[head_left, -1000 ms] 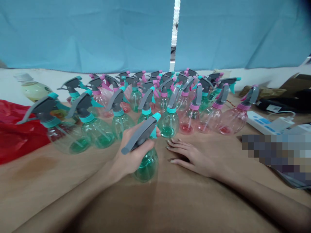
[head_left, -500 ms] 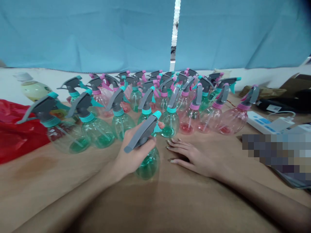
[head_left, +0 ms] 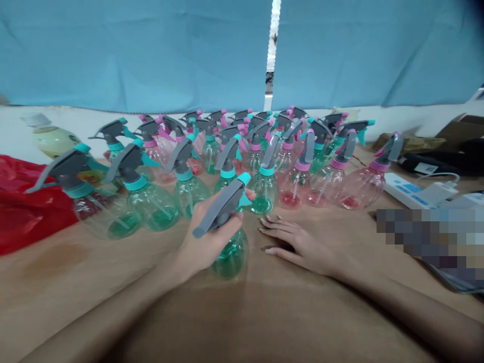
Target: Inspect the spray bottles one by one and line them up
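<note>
My left hand (head_left: 206,237) is wrapped round the neck of a green spray bottle (head_left: 229,257) that has a grey and teal trigger head. The bottle is upright on the wooden table (head_left: 264,312), and the hand hides its collar. Flat on the tabletop to the right lies my right hand (head_left: 297,242), fingers stretched out and holding nothing. Just beyond its fingertips stand another green spray bottle (head_left: 262,194) and a pink spray bottle (head_left: 293,186). Two more green spray bottles, one at the far left (head_left: 106,212) and one beside it (head_left: 151,204), stand left of my left hand.
Several rows of green and pink spray bottles fill the back of the table. On the left are a red plastic bag (head_left: 34,212) and a white-capped bottle (head_left: 55,136). A white power strip (head_left: 408,191) with plugs lies at right. A blue cloth (head_left: 151,55) hangs behind.
</note>
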`<state>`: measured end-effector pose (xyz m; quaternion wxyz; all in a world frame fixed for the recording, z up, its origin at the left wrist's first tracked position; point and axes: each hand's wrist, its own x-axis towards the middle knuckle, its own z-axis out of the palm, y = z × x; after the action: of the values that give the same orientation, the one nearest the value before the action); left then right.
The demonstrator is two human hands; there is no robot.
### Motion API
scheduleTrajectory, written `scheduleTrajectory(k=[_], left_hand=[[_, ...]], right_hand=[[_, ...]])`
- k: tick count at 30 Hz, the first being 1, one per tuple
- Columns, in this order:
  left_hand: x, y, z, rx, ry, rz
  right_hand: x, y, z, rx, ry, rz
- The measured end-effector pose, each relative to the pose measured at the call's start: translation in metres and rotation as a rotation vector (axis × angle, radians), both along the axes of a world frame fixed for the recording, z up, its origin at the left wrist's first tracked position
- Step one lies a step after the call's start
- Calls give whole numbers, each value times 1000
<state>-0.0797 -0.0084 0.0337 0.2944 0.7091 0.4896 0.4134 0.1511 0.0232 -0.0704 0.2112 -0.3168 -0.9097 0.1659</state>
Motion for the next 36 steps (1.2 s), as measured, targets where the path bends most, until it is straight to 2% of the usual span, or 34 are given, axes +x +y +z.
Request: scheduleTrajectory(k=[22,27,36], left_hand=[[1,0,2,39,31,25],[0,1,1,38,14,-4],[0,2,1,67,83,18]], right_hand=[[0,1,-2,1,-4,2],[0,2,-3,4,-11,2],[0,2,-3,11,-27,3]])
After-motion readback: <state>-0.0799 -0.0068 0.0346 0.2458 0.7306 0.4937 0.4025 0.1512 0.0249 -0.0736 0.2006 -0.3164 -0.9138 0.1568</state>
